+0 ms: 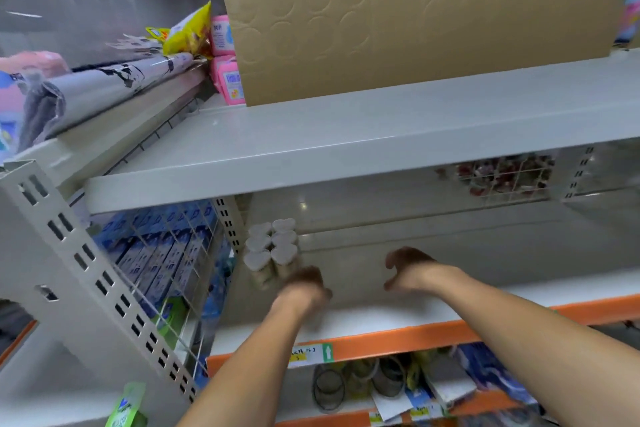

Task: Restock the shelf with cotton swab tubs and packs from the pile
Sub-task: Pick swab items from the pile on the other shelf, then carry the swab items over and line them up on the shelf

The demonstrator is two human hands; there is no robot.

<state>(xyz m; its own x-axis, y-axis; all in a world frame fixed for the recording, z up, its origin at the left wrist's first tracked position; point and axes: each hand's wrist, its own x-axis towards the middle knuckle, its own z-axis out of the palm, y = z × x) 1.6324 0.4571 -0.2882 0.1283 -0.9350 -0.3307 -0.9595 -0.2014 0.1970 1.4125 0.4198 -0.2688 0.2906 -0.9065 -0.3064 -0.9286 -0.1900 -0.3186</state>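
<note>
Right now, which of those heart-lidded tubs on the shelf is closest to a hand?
The front right tub of the cluster, in the row nearest the shelf edge. The left hand is right at it; the others stand further left or further back.

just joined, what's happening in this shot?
A person is restocking a store shelf with an orange front edge. Six white heart-lidded cotton swab tubs stand in two rows at its back left corner. The left hand is at the front tubs, too blurred to tell if it grips one. The right hand hovers over bare shelf, fingers loosely curled, holding nothing. A cardboard box sits on the shelf above.
</note>
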